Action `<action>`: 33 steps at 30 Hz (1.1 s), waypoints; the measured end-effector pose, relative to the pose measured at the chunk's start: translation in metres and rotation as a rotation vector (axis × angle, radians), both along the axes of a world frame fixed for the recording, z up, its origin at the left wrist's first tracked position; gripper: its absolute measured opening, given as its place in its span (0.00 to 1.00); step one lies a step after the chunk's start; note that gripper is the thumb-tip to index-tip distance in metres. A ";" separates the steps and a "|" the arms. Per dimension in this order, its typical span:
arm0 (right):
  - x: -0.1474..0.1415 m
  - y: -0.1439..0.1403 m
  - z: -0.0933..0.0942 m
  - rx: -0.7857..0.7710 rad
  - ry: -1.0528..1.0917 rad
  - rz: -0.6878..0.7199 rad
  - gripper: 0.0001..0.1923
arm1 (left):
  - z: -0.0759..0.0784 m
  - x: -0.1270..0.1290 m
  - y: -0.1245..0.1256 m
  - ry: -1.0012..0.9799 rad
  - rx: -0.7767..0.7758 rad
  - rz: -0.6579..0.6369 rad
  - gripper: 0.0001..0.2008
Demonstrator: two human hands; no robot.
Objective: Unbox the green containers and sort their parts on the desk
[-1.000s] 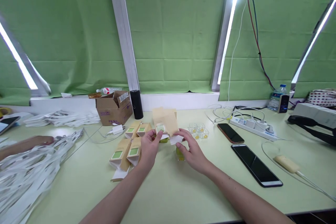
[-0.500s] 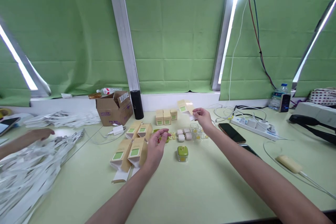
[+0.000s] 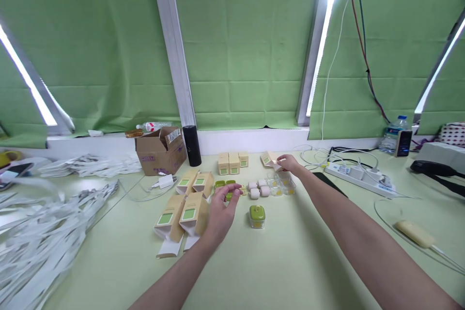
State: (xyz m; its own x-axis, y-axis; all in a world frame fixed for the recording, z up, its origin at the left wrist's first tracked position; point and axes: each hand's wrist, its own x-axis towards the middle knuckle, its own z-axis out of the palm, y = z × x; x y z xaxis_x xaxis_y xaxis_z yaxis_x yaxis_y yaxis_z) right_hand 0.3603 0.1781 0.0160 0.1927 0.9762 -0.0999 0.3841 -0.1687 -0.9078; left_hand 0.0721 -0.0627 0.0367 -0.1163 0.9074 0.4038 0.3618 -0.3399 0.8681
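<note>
My right hand [image 3: 289, 162] reaches to the back of the table, its fingertips closed on the pale flap of a beige carton [image 3: 268, 158] with a green label. Between that hand and the middle lie clear plastic cups [image 3: 276, 186] and several white blocks [image 3: 255, 193]. Loosely curled with a gap at the thumb, my left hand [image 3: 222, 210] hovers empty over green lids [image 3: 220, 184], which it partly hides. Left of it lie larger beige cartons [image 3: 193, 210] with white flaps open. A small clear jar with a green lid [image 3: 257, 216] stands in front.
Three small cartons [image 3: 233, 163] stand at the back. A cardboard box [image 3: 160, 151] and a black cylinder [image 3: 191, 145] are behind on the left. White strips [image 3: 47, 237] cover the left side. A power strip [image 3: 359, 179], cables, a phone and a power bank [image 3: 414, 233] lie right.
My right hand has lowered the beige carton to the tabletop at the back. My left hand stays over the lids. The other person's hand at the left has gone from view.
</note>
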 end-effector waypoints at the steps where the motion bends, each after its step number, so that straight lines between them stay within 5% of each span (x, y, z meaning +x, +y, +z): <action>1: 0.002 0.001 -0.001 -0.004 -0.010 0.020 0.19 | 0.000 0.000 0.000 0.004 0.001 0.000 0.17; 10: 0.007 -0.004 -0.006 0.057 -0.061 0.097 0.20 | -0.001 0.002 -0.002 0.018 0.035 0.015 0.14; 18: 0.006 -0.022 0.002 0.296 -0.048 -0.068 0.19 | -0.003 -0.001 -0.001 0.024 -0.002 -0.053 0.14; 23: -0.007 -0.064 0.011 0.530 -0.015 -0.151 0.16 | -0.005 0.001 -0.009 0.133 -0.087 -0.178 0.30; 28: -0.038 -0.129 0.009 0.661 0.044 -0.058 0.19 | -0.010 0.007 -0.015 0.288 -0.152 -0.271 0.32; 33: -0.067 -0.187 -0.014 0.641 0.211 0.110 0.22 | -0.016 0.009 -0.012 0.341 -0.183 -0.234 0.28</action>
State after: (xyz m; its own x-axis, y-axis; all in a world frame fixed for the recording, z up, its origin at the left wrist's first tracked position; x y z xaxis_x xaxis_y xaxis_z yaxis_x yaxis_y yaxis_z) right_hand 0.2933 -0.0089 0.0017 0.1284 0.8681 0.4796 0.1721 0.4567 -0.8728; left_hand 0.0815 -0.0747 0.0209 0.2125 0.9536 0.2134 0.5696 -0.2983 0.7658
